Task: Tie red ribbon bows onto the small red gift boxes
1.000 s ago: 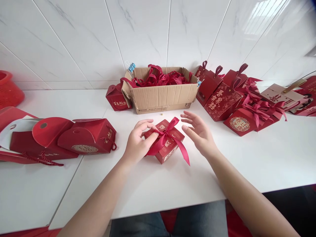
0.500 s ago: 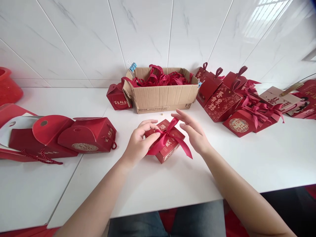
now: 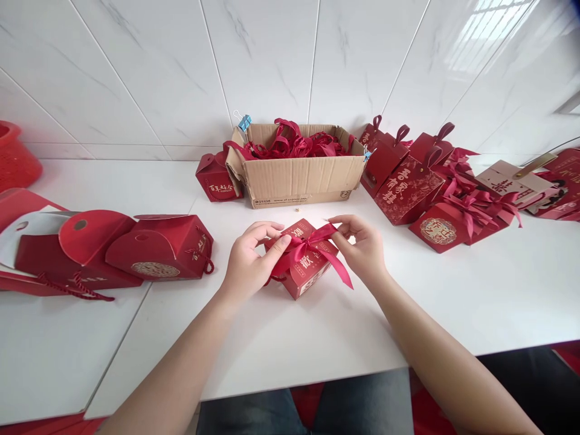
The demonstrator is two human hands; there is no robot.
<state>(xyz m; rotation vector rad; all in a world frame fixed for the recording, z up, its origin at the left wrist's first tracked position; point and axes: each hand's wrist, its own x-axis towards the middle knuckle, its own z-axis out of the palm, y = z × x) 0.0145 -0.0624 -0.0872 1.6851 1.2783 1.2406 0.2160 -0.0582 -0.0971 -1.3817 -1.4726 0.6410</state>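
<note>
A small red gift box (image 3: 301, 277) with pale characters sits on the white table, turned at an angle. Across its top lies a red ribbon bow (image 3: 308, 243), one tail hanging over the front right side. My left hand (image 3: 256, 257) pinches the bow's left loop between thumb and fingers, at the box's left edge. On the other side, my right hand (image 3: 360, 244) has its thumb and forefinger closed on the right loop, beside the box's right corner.
A cardboard box (image 3: 303, 178) full of red ribbon stands behind, against the tiled wall. Red boxes (image 3: 158, 251) lie at the left. More boxes, some with bows (image 3: 471, 205), stand at the right. A red container (image 3: 16, 160) is far left.
My right hand has gone from open fingers beside the bow to a pinch on its right loop, which now lies lower and points right. My left hand stays at the left loop.
</note>
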